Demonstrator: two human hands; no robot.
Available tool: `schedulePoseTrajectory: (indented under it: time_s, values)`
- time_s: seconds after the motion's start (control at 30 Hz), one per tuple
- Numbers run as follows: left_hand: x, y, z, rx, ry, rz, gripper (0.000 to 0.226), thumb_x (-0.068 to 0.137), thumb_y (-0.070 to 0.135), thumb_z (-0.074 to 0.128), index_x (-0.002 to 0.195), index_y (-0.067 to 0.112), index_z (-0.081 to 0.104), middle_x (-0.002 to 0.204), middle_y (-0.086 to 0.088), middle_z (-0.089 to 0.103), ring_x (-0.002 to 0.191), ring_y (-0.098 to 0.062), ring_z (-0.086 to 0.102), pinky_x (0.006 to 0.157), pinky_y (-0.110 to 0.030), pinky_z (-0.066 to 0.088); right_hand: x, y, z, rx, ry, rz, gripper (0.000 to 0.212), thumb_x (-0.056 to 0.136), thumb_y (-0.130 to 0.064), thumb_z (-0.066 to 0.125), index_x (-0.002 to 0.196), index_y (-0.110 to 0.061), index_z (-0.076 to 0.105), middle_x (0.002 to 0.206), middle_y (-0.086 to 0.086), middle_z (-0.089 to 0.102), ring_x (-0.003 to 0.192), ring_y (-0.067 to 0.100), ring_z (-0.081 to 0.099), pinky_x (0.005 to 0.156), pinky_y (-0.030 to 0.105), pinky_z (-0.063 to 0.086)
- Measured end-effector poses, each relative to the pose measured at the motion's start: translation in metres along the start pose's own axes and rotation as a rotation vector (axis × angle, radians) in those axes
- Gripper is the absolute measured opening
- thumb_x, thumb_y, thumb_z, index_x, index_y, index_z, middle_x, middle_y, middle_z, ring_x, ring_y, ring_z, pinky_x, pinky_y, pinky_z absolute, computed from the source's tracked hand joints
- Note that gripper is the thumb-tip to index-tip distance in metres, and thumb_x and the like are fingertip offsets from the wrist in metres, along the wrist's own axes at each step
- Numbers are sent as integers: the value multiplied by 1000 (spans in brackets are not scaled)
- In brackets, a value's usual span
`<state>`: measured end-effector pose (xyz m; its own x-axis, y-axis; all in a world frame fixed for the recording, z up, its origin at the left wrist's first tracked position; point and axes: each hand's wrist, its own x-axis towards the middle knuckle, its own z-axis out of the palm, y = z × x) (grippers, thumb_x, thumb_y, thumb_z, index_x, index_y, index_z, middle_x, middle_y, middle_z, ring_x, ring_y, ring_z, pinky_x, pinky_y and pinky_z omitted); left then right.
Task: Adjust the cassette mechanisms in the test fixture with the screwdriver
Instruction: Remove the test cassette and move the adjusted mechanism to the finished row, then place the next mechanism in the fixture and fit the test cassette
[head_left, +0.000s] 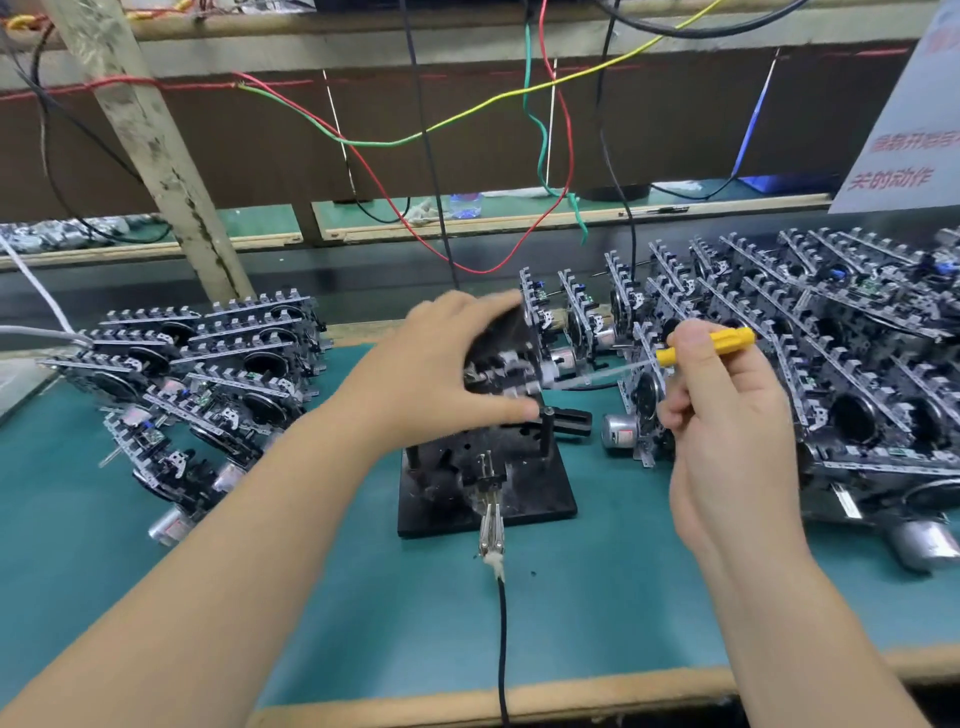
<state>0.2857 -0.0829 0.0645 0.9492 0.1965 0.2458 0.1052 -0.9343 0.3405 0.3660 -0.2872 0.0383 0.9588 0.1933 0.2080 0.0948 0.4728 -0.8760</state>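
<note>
One cassette mechanism sits in the single black test fixture at the middle of the green bench. The left hand grips it from the left, thumb low and fingers curled over its top; the mechanism is blurred, so its parts are hard to make out. The right hand pinches one yellow-handled screwdriver, whose thin shaft points left, its tip at the right side of the held mechanism. Contact at the tip cannot be told through the blur.

Two heaps of further mechanisms flank the fixture: a left pile of perhaps a dozen, and a larger right pile, too overlapped to count and cut off at the right edge. One black cable runs from the fixture's clip towards the near edge. Red, green, yellow and black wires hang at the far side, their ends out of view.
</note>
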Motion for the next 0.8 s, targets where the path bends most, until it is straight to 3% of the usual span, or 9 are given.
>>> schedulePoseTrajectory:
  time_s: [0.07, 0.13, 0.3, 0.37, 0.43, 0.5, 0.57, 0.67, 0.8]
  values:
    - [7, -1, 9, 180, -124, -5, 103, 69, 78, 65, 155, 41, 23, 139, 6, 44, 128, -21, 40, 108, -48, 38, -2, 2, 2, -21, 2, 3, 19, 101, -33, 59, 83, -26, 57, 67, -16, 49, 57, 2, 37, 51, 14, 32]
    - [10, -5, 19, 202, -185, -29, 104, 70, 80, 64, 156, 41, 19, 143, 6, 41, 133, -21, 36, 109, -50, 36, -2, 4, -1, -49, -2, 6, 21, 101, -34, 57, 81, -26, 56, 68, -16, 50, 58, 2, 40, 53, 13, 35]
    - [12, -14, 27, 256, -195, -25, 108, 65, 83, 63, 154, 45, 14, 149, 9, 35, 138, -22, 32, 108, -52, 37, 3, 20, -7, -184, -72, 2, 23, 106, -30, 51, 84, -26, 57, 71, -17, 54, 64, 2, 46, 61, 17, 42]
    - [13, -14, 28, 250, -203, -25, 111, 62, 82, 66, 153, 44, 15, 149, 10, 34, 138, -22, 33, 107, -54, 37, 5, 25, -3, -326, -210, -5, 20, 108, -29, 47, 95, -25, 62, 84, -20, 62, 78, -2, 55, 74, 17, 43]
    - [13, -11, 27, 240, -200, -13, 114, 60, 84, 65, 154, 42, 15, 153, 11, 32, 140, -21, 31, 110, -55, 35, 7, 30, 2, -545, -401, -42, 20, 108, -33, 43, 113, -35, 63, 112, -24, 64, 110, -7, 52, 96, 15, 39]
    - [5, -14, 24, 115, -149, 14, 112, 63, 82, 65, 156, 39, 18, 162, 10, 24, 148, -17, 24, 116, -54, 29, 6, 35, 6, -806, -520, -113, 20, 106, -41, 39, 114, -47, 56, 128, -27, 55, 133, 2, 35, 116, 35, 26]
    - [-13, -24, 19, -93, -18, 9, 94, 70, 72, 69, 149, 44, 28, 166, 10, 17, 152, -11, 17, 120, -53, 24, 4, 38, 6, -992, -587, -153, 30, 97, -47, 35, 123, -51, 52, 126, -40, 42, 137, 3, 24, 117, 42, 16]
    - [-48, -43, 23, -177, 104, -5, 64, 72, 64, 65, 129, 47, 42, 161, 21, 20, 152, -4, 17, 121, -55, 20, 0, 47, 1, -1034, -668, -199, 40, 96, -47, 37, 136, -46, 42, 119, -47, 34, 128, 1, 25, 110, 39, 20]
    - [-64, -36, 40, -189, 106, -56, 76, 65, 67, 65, 134, 48, 38, 167, 12, 8, 154, -8, 9, 123, -52, 19, -2, 55, 4, -946, -678, -260, 32, 103, -34, 49, 134, -29, 41, 128, -31, 35, 120, 5, 42, 102, 39, 39]
